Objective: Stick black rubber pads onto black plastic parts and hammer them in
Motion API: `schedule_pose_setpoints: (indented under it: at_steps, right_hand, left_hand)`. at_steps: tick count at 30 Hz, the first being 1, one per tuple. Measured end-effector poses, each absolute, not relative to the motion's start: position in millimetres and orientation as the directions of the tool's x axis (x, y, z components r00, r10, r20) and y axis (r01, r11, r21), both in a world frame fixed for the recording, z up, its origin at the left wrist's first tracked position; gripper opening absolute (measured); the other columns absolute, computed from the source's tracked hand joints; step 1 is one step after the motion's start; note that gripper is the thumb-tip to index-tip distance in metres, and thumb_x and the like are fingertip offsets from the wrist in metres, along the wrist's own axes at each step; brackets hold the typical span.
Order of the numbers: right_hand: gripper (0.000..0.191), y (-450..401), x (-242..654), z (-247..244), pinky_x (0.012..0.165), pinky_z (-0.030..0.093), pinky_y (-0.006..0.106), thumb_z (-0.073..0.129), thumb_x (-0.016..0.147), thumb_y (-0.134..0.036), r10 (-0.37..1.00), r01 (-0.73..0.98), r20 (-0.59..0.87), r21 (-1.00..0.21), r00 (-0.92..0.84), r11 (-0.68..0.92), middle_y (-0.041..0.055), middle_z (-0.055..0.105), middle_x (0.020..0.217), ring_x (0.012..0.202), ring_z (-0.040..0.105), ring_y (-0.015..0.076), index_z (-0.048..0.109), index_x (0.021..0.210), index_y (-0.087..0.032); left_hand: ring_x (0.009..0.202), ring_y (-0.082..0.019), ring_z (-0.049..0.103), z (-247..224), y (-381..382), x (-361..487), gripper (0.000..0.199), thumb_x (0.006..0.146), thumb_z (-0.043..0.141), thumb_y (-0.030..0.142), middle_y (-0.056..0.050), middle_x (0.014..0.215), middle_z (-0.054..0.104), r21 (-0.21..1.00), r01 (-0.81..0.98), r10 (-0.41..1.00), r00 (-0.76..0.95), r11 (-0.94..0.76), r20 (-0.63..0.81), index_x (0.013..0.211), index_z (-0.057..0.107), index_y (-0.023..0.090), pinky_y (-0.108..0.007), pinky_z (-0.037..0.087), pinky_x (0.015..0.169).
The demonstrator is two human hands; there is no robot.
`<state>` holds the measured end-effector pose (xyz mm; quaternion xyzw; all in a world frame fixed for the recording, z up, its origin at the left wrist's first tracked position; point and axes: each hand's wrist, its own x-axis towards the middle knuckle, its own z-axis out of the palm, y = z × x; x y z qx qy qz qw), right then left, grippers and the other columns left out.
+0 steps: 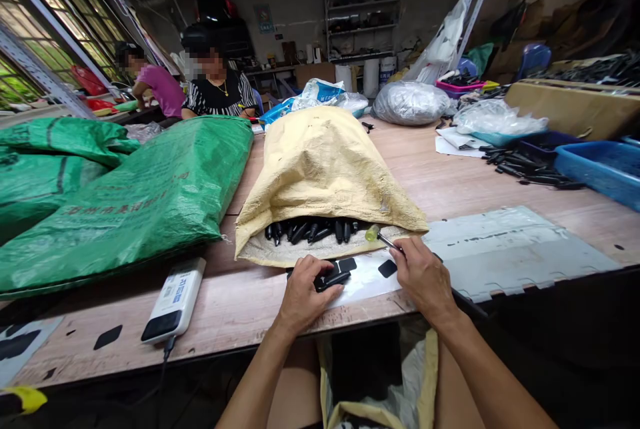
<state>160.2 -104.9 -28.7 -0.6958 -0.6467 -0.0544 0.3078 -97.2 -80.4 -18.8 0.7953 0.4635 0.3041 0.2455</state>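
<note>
My left hand (310, 292) rests at the table's front edge, its thumb and fingers closed on a slim black plastic piece (335, 280). In my right hand (423, 275) is a thin metal-shafted tool (391, 242) with a translucent yellow-green end (372, 233). That end lies at the mouth of a yellow woven sack (320, 162), just right of several black pieces (313, 230) showing inside. Under my hands lies a white sheet (367, 279) with dark rounded patches. My right palm hides the tool's other end.
A green woven sack (150, 182) lies left, with a white power bank (175, 299) and its cable before it. A grey sheet (520, 249), blue tray (600, 169) and loose black pieces (530, 165) are right. Another open sack (430, 375) is below the edge. Two people sit across the table.
</note>
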Motion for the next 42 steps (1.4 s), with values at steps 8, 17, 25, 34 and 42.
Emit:
schedule_pose_setpoints:
  at_steps: [8, 17, 25, 34, 42]
  right_hand:
    - [0.021, -139.4, 121.7, -0.6, 0.084, 0.051, 0.031, 0.046, 0.100, -0.028, 0.900, 0.645, 0.434, -0.681, -0.026, 0.347, 0.0062, 0.067, 0.100, 0.094, 0.063, 0.0184, 0.064, 0.110, -0.022]
    - [0.039, -149.9, 100.5, -7.3, 0.081, 0.054, 0.029, 0.040, 0.101, -0.020, 0.882, 0.747, 0.450, -0.536, -0.140, 0.393, 0.0059, 0.064, 0.099, 0.086, 0.065, 0.0164, 0.056, 0.137, -0.027]
    - [0.046, -152.1, 99.4, -8.9, 0.069, 0.051, 0.022, 0.039, 0.098, -0.013, 0.891, 0.850, 0.402, -0.375, -0.210, 0.370, 0.0038, 0.061, 0.091, 0.077, 0.063, 0.0137, 0.057, 0.137, -0.030]
    - [0.047, -155.9, 108.4, -10.6, 0.068, 0.049, 0.023, 0.038, 0.098, -0.014, 0.892, 0.873, 0.422, -0.363, -0.158, 0.327, 0.0036, 0.061, 0.088, 0.074, 0.062, 0.0140, 0.056, 0.138, -0.031]
    - [0.035, -129.4, 132.3, -5.1, 0.069, 0.046, 0.024, 0.047, 0.099, -0.027, 0.865, 0.931, 0.502, -0.323, 0.014, 0.172, 0.0019, 0.066, 0.097, 0.084, 0.064, 0.0146, 0.063, 0.130, -0.031]
  left_hand:
    - [0.091, -0.020, 0.056, -18.2, -80.6, -100.5, 0.012, 0.084, 0.070, 0.023, -0.003, 0.087, 0.065, 0.719, 0.546, 0.893, 0.376, -0.430, 0.248, 0.095, 0.073, 0.022, -0.033, 0.042, 0.083]
    - [0.092, -0.021, 0.053, -18.3, -79.4, -102.0, 0.012, 0.082, 0.069, 0.023, -0.003, 0.086, 0.063, 0.733, 0.547, 0.899, 0.384, -0.404, 0.209, 0.093, 0.075, 0.023, -0.033, 0.042, 0.084]
    - [0.092, -0.021, 0.054, -19.4, -78.6, -104.1, 0.012, 0.084, 0.067, 0.024, -0.003, 0.086, 0.063, 0.726, 0.550, 0.892, 0.403, -0.413, 0.203, 0.093, 0.075, 0.023, -0.033, 0.042, 0.085]
    - [0.092, -0.021, 0.054, -17.3, -78.6, -102.3, 0.019, 0.081, 0.066, 0.020, -0.003, 0.085, 0.064, 0.740, 0.547, 0.904, 0.379, -0.392, 0.198, 0.097, 0.076, 0.024, -0.034, 0.042, 0.085]
    - [0.093, -0.022, 0.054, -16.8, -80.0, -100.3, 0.016, 0.076, 0.069, 0.019, -0.003, 0.089, 0.066, 0.697, 0.591, 0.904, 0.369, -0.406, 0.214, 0.091, 0.072, 0.023, -0.035, 0.042, 0.085]
